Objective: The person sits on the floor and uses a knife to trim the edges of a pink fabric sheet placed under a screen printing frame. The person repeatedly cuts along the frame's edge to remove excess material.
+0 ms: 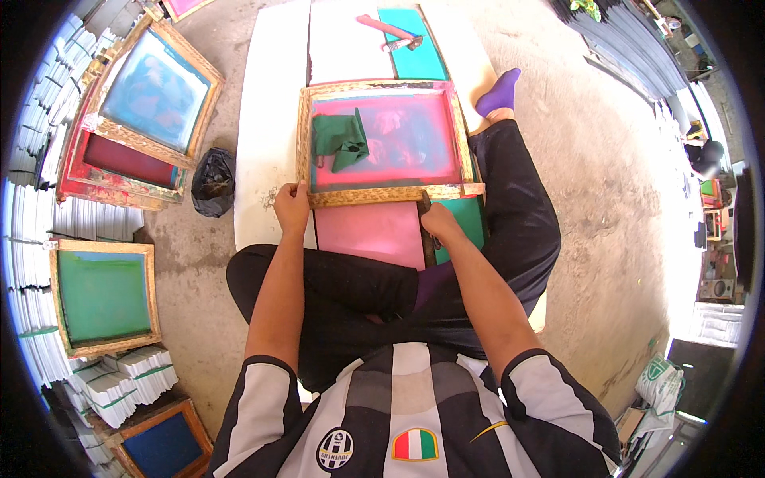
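Observation:
A wooden-framed printing screen with pink and blue-grey mesh lies before me. At its near left corner my left hand is closed, thumb and fingers on the wood. My right hand is closed round a dark narrow bar, whose upper end meets the screen's near edge; its exact kind I cannot make out. A crumpled dark green cloth rests on the mesh's left part. Below the screen, a pink sheet and a teal-green sheet show, with a dark strip between them.
A pink-handled tool and a utility knife lie beyond the screen on the white board. Left of it sit a black plastic bag, more framed screens and paper stacks. My legs flank the near side.

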`<state>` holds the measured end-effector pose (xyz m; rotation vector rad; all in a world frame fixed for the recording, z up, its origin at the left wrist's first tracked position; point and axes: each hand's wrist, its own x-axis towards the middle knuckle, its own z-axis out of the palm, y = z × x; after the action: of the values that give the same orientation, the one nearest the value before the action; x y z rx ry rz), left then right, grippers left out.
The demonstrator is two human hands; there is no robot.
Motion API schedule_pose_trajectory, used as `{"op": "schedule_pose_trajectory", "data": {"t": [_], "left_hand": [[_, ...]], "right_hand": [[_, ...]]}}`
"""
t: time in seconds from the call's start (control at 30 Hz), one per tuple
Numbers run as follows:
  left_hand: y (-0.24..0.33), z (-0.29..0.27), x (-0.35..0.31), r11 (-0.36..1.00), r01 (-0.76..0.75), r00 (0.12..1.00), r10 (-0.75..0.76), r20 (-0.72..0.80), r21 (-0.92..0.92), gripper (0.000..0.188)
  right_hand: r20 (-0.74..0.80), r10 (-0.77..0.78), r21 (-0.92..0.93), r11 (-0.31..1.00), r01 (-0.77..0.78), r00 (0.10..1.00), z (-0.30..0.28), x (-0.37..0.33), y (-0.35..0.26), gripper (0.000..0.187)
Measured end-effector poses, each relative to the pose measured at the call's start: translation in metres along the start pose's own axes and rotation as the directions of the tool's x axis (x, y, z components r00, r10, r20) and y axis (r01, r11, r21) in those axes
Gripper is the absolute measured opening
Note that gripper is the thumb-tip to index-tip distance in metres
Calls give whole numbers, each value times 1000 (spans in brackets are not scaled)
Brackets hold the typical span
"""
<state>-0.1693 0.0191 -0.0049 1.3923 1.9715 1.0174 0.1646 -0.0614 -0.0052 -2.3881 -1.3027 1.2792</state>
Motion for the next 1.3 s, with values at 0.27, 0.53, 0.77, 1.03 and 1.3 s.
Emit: {"op": "schedule_pose_trajectory", "data": {"t": [0.27,0.53,0.77,1.03,1.3], "left_hand": [[5,0,-3,1000,-5,1000,5,0,-24,36],[19,-1,-6,985,87,981,-111,157,152,43],[21,1,-4,965,106,971,-152,183,239,43],[18,2,-5,960,82,975,-133,178,267,43],[18,-1,-6,980,58,974,-98,204,190,43]], "right_hand": [[8,10,-179,984,-9,1000,-15,-9,-30,33],[127,193,-178,969,-169,973,-33,-31,-55,31],[-99,75,-231,968,-96,992,-8,-20,-29,35],[-251,24,-29,999,-33,968,24,-9,-1,34],[232,-98,429,903,-11,968,10,6,36,22]]}}
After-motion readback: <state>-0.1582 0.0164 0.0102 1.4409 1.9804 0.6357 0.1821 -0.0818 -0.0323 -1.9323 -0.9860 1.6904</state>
